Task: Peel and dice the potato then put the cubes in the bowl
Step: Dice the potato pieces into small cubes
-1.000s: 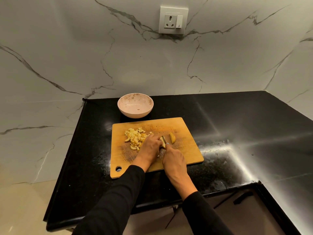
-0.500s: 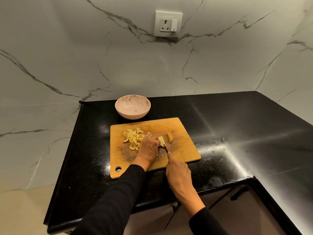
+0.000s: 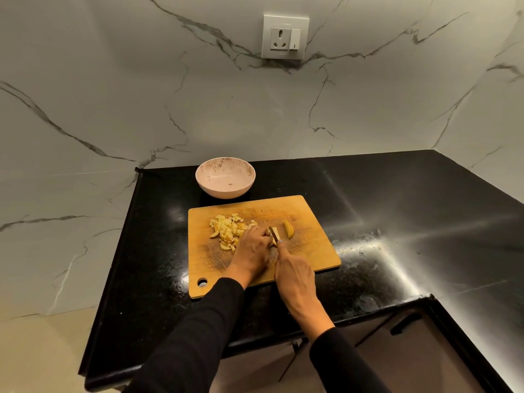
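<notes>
A wooden cutting board (image 3: 306, 211) lies on the black counter. A pile of diced potato cubes (image 3: 226, 229) sits on its left half. My left hand (image 3: 251, 252) holds down a potato piece (image 3: 274, 236) near the board's middle. My right hand (image 3: 295, 275) grips a knife (image 3: 273, 232) whose blade stands on that piece. A separate potato wedge (image 3: 288, 228) lies just to the right of the blade. The pale pink bowl (image 3: 225, 177) stands behind the board, holding no cubes.
The black counter (image 3: 397, 211) stretches to the right into a corner, with marble walls behind and on both sides. A wall socket (image 3: 285, 36) is mounted above. The counter's front edge (image 3: 368, 310) runs just below the board, with cabinet doors underneath.
The knife blade has shifted slightly along the potato piece under my left hand, and my right hand has drawn back a little. The view has tilted slightly.
</notes>
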